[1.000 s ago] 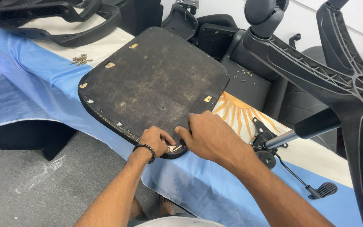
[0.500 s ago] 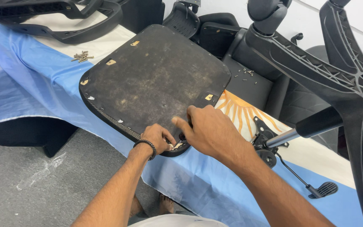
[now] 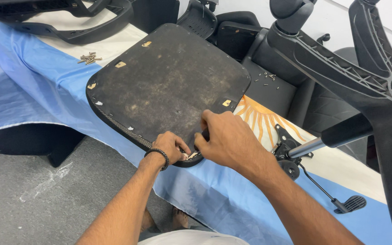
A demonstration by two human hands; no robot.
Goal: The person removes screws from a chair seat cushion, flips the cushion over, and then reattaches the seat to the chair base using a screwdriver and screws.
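Under both hands the seat base [image 3: 169, 86] looks like matt black fabric, rough, dusty and stained. Beneath the wrists lies smooth blue and white cloth [image 3: 32, 86]. Right of the right hand [image 3: 225, 140], a chair base [image 3: 364, 86] of matt black plastic and a shiny metal cylinder [image 3: 306, 148].

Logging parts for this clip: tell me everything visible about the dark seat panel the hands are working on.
The seat panel is a rounded-square slab lying underside up, covered in worn, dusty black fabric with pale stains. Small tan tabs and light staples dot its edges. It rests tilted on a blue and white cloth, its near corner overhanging. The left hand and right hand both pinch that near edge.
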